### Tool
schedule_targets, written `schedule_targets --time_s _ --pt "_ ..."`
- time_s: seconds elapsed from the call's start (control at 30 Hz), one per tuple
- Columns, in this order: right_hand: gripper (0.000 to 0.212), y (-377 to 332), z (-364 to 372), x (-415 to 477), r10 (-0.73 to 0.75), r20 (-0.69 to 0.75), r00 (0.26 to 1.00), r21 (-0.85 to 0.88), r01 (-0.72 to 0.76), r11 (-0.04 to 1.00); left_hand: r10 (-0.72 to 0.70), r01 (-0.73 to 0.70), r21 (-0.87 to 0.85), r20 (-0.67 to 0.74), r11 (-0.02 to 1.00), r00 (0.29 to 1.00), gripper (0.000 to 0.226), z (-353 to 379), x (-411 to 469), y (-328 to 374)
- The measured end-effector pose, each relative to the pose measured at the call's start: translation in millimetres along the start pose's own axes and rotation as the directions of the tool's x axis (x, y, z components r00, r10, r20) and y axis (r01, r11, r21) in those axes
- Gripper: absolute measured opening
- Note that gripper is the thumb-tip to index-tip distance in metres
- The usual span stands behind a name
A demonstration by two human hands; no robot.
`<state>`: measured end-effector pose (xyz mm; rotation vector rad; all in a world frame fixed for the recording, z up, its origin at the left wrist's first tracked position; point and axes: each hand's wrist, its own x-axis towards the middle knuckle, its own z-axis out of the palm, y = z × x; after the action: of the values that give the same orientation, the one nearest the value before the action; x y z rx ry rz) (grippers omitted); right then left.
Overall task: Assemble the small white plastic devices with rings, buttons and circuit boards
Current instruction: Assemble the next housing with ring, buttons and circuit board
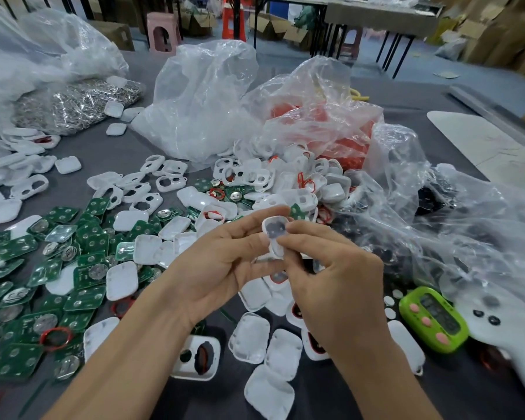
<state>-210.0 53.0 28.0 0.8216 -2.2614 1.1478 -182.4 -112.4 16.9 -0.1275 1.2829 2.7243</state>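
Observation:
Both my hands meet at the middle of the view on one small white plastic shell (274, 232) with a dark button part inside it. My left hand (222, 262) holds the shell from the left between thumb and fingers. My right hand (331, 274) pinches its right side and lower end. Green circuit boards (82, 298) with round metal cells lie scattered on the left. White shell halves (265, 338) lie below my hands, and white front frames with holes (164, 177) lie further back. A red ring (55, 338) rests on the boards at lower left.
On the grey table (91, 153), clear plastic bags stand behind the parts: one with metal pieces (73, 104), one with red rings (331, 125), one with dark parts (437, 195). A green timer (432, 318) and a white handheld device (509, 328) lie at right.

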Motion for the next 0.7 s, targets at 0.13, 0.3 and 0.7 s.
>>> schedule_targets --time_s 0.13,0.3,0.7 --pt "0.029 2.1 -1.5 1.0 0.07 0.086 0.994 0.069 -0.076 0.995 0.007 -0.008 -0.017 -0.013 1.0 1.0 0.051 -0.1 -0.5 1.9" --pt "0.021 12.2 -8.6 9.4 0.383 0.073 0.921 0.445 -0.374 0.814 0.0 0.001 -0.039 0.004 0.999 1.0 0.046 0.0 -1.2 3.1" --pt "0.023 16.4 2.9 14.1 0.489 0.319 0.811 0.541 -0.58 0.609 -0.008 0.001 0.075 0.096 0.997 0.995 0.045 -1.3 -3.3 4.0"
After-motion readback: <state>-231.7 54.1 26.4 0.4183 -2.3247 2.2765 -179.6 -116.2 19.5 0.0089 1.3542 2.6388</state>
